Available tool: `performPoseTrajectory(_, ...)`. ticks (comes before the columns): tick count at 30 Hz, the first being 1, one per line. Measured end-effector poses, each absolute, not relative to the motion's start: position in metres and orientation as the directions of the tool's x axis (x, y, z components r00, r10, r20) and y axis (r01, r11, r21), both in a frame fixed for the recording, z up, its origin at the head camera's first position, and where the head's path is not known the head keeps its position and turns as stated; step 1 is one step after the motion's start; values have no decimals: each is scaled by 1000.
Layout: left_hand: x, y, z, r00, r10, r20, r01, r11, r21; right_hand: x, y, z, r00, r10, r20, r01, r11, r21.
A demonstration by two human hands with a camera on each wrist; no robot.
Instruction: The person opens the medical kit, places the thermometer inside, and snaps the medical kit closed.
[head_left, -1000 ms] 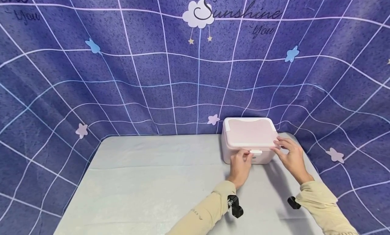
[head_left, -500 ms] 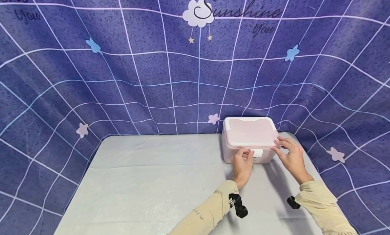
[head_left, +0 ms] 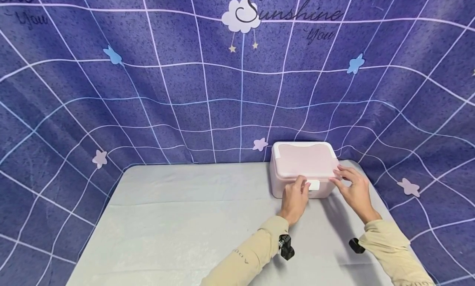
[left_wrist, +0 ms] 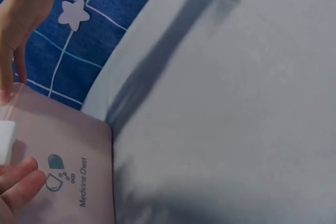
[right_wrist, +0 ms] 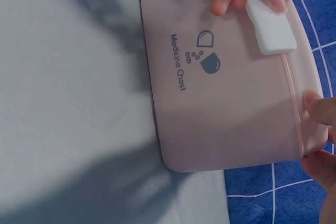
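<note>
A pale pink medicine box with a white-edged lid stands at the back right of the table, its lid down. Its front, in the right wrist view, bears a capsule drawing and the words "Medicine Chest". Across the lid seam lies a white latch. My left hand, fingers bent, holds the left end of that latch; one fingertip rests on its face and another finger lies by the lid edge. With thumb and fingers, my right hand grips the lid's front right corner.
A pale grey cloth covers the table. Behind and on both sides hangs a purple-blue curtain with a line grid, stars and a cloud; the box stands close to it. Black mounts are strapped at both sleeves.
The latch, a thin bar a second ago, now shows a taller white face. My left hand's index finger has risen to the lid edge. The right hand keeps its grip on the corner.
</note>
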State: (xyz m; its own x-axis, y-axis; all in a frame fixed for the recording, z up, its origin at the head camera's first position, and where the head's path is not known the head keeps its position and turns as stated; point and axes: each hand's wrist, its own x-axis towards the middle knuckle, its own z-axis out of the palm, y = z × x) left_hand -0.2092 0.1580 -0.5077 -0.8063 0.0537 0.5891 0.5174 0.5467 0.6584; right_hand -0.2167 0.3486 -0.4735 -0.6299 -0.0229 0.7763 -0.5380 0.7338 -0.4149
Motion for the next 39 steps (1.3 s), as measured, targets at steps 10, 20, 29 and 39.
performPoseTrajectory(10, -212, 151, -504, -772, 190, 606, 592, 559, 580, -216, 349, -472, -631, -19, 776, -530, 741, -413)
performPoseTrajectory(20, -220, 146, -506, -617, 368, 696, 709, 643, 289, -216, 349, -471, -630, -25, 776, -536, 737, -411)
performPoseTrajectory(29, -222, 146, -512, -578, 394, 715, 707, 679, 198, -217, 348, -474, -643, -35, 765, -535, 736, -416)
performPoseTrajectory(39, -222, 150, -514, -552, 409, 727, 690, 714, 122, -216, 350, -477, -629, -55, 775, -537, 752, -383)
